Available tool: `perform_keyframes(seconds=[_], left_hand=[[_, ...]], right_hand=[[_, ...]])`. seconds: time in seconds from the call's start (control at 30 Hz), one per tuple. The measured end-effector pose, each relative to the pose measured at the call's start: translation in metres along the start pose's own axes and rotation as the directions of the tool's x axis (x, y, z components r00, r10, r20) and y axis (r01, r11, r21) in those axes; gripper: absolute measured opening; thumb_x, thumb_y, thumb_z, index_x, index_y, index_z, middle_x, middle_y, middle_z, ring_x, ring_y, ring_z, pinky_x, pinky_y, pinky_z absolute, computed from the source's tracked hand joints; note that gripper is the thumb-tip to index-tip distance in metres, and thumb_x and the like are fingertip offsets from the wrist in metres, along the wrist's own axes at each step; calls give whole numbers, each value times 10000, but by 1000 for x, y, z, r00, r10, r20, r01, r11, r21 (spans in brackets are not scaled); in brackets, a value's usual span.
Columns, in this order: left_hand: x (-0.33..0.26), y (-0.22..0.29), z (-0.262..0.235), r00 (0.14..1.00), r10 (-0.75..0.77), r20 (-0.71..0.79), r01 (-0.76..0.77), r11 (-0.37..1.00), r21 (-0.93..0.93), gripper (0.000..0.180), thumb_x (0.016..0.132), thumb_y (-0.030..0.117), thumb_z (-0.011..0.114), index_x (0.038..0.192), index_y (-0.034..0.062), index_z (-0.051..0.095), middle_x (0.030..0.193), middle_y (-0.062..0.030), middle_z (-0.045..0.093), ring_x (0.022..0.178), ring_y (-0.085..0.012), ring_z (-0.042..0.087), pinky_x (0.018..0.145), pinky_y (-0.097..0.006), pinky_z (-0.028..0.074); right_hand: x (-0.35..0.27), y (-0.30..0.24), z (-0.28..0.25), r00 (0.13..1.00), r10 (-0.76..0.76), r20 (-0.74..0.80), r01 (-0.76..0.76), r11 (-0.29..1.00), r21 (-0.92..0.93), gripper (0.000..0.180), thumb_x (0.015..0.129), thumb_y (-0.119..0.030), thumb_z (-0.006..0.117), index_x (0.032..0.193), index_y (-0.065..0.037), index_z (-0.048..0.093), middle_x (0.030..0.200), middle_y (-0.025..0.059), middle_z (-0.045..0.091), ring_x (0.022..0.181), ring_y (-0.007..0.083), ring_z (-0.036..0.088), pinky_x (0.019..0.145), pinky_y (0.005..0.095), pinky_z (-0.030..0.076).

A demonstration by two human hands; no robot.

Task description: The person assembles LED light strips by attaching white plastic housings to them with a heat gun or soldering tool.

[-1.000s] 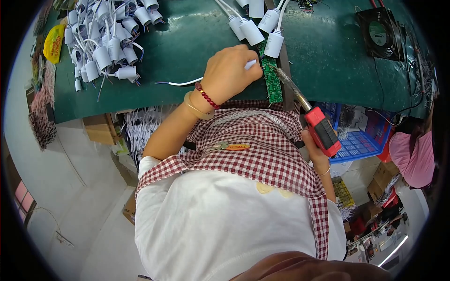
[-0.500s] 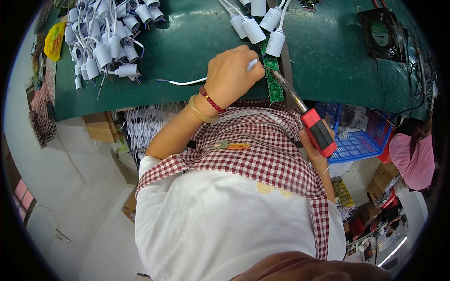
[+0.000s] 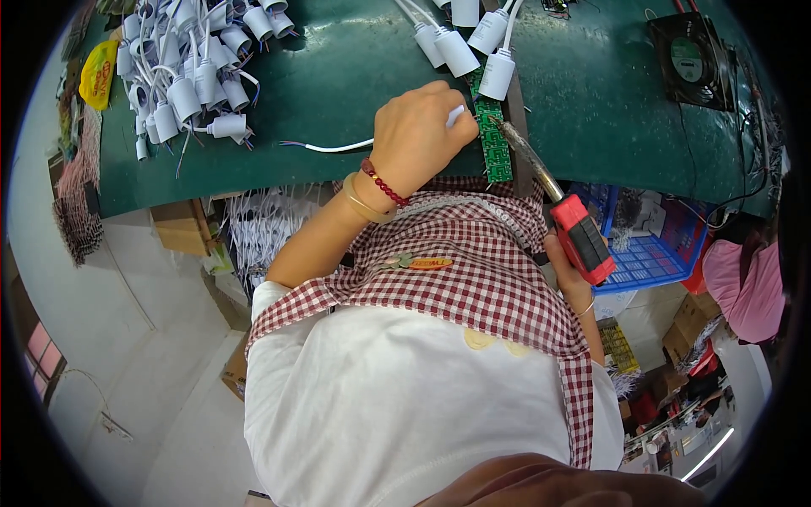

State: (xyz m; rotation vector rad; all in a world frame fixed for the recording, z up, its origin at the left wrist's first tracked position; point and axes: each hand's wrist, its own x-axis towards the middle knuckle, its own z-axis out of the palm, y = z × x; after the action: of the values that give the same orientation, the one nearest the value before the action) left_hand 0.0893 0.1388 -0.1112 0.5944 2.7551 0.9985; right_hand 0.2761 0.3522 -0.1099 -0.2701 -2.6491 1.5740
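Observation:
My left hand (image 3: 422, 127) is closed over a white corded lamp holder (image 3: 455, 116), mostly hidden; its white cable (image 3: 338, 149) runs out to the left and ends in thin bare-tipped wires. Right beside those fingers lies a narrow green circuit board strip (image 3: 497, 156). In my right hand (image 3: 564, 264) is a soldering iron (image 3: 583, 239) with a red and black handle. The iron's dark tip meets the board, or hovers just over it, near my left fingertips; I cannot tell which. More white lamp holders (image 3: 497, 76) lie at the board's far end.
A heap of white corded lamp holders (image 3: 182, 93) covers the far left of the green table (image 3: 338, 76), beside a yellow bag (image 3: 98, 76). At the far right stands a black fan (image 3: 691, 61). A dark metal bar (image 3: 517, 127) runs beside the board. Below the table edge is a blue basket (image 3: 646, 262).
The iron and my right hand have shifted slightly to the right, and the tip has drawn back a little from my left fingers. My left hand has barely moved.

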Motion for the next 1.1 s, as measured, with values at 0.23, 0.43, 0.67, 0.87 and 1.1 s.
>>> perform_keyframes(seconds=[0.23, 0.43, 0.67, 0.87, 1.1], left_hand=[[-1, 0, 1, 1000, -7, 9, 7, 1000, 8, 182, 735, 206, 582, 656, 44, 605, 689, -105, 562, 613, -341, 571, 533, -441, 443], [0, 0, 0, 1000, -3, 9, 3, 1000, 7, 186, 734, 210, 579, 657, 42, 608, 697, -108, 569, 619, -343, 574, 539, -445, 446], [-1, 1, 0, 1000, -17, 13, 17, 1000, 19, 201, 741, 220, 579, 660, 39, 611, 718, -110, 582, 637, -340, 580, 548, -443, 453], [-3, 2, -2, 999, -17, 30, 16, 999, 32, 192, 753, 225, 595, 706, 40, 611, 726, -111, 569, 632, -347, 578, 550, -440, 456], [-15, 9, -37, 983, 79, 168, -107, 981, 164, 179, 783, 123, 629, 953, 66, 620, 926, -118, 582, 825, -329, 581, 692, -387, 451]], right_hand=[[-4, 5, 0, 999, 53, 1, -53, 998, 24, 283, 721, -104, 749, 941, 24, 626, 830, 107, 642, 663, 208, 626, 601, 293, 482], [-4, 7, 2, 999, 36, -33, -35, 998, 51, 238, 732, -115, 745, 904, 6, 633, 812, 100, 630, 650, 202, 618, 584, 287, 475], [-6, 10, 4, 998, 50, -43, -46, 995, 86, 227, 742, -112, 743, 901, 7, 633, 813, 100, 628, 645, 193, 616, 582, 281, 475], [-3, 8, 5, 997, 22, -77, -13, 993, 115, 216, 739, -104, 742, 893, 5, 636, 805, 97, 625, 646, 183, 614, 584, 279, 475], [-3, 8, 4, 992, 64, -112, -47, 988, 150, 201, 741, -85, 737, 890, 5, 636, 798, 90, 617, 640, 171, 604, 584, 269, 468]])
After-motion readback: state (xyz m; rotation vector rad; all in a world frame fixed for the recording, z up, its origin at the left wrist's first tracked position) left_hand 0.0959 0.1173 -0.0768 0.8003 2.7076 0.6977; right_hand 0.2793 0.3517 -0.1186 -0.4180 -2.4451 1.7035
